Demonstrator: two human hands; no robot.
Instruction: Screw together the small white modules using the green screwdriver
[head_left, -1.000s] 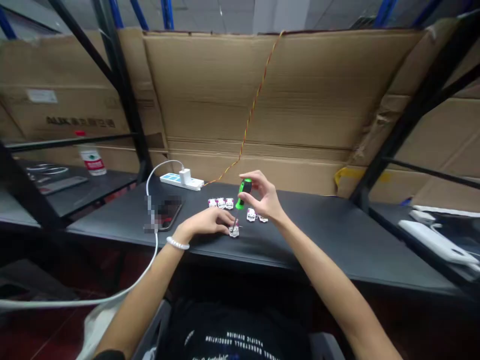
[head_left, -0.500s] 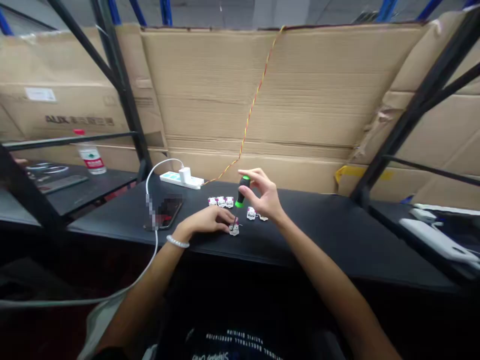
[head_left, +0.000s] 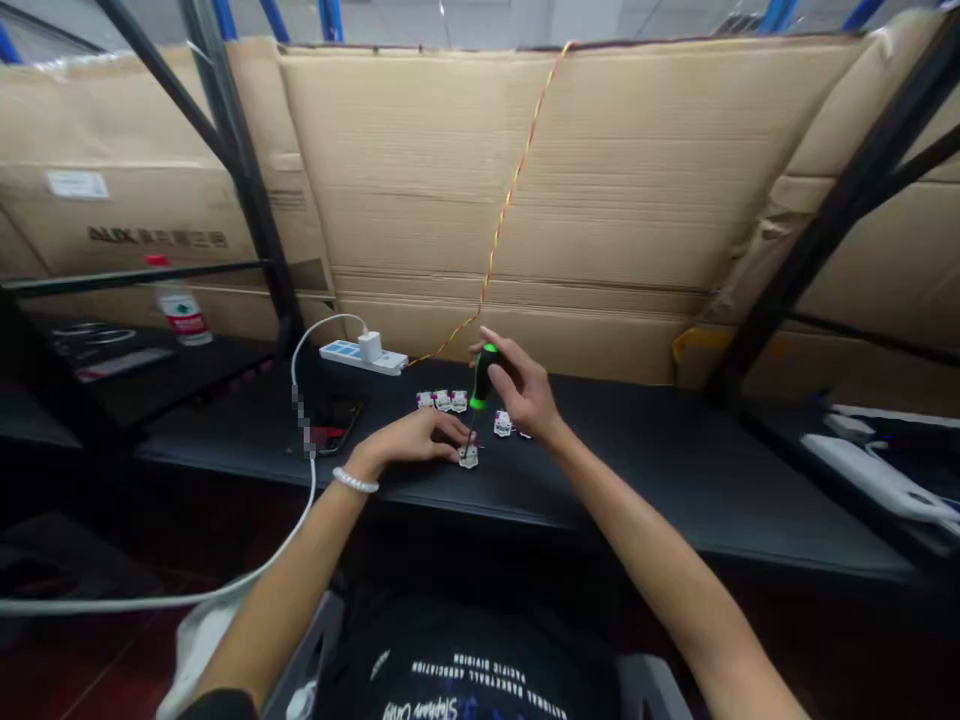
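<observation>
My right hand [head_left: 525, 385] has its fingers closed around the black and green handle of a screwdriver [head_left: 484, 378], held nearly upright. The dark shaft runs down to a small white and purple part [head_left: 469, 457] on the black table. At that part's left side, my left hand [head_left: 424, 437] rests on the table with its fingertips pressed against it. Behind them stands a row of similar white and purple parts [head_left: 442, 400]. Another such part [head_left: 503, 424] sits under my right hand, with one more partly hidden beside it.
A white power strip [head_left: 364, 357] with a plugged-in charger lies at the back left. Its white cable [head_left: 311, 490] passes over a phone [head_left: 337, 427] and off the table's front edge. Black metal posts [head_left: 259, 200] and cardboard [head_left: 510, 180] bound the table.
The fingers of my right hand have shifted around the screwdriver handle, which leans slightly differently. My left hand and the small parts stay in place.
</observation>
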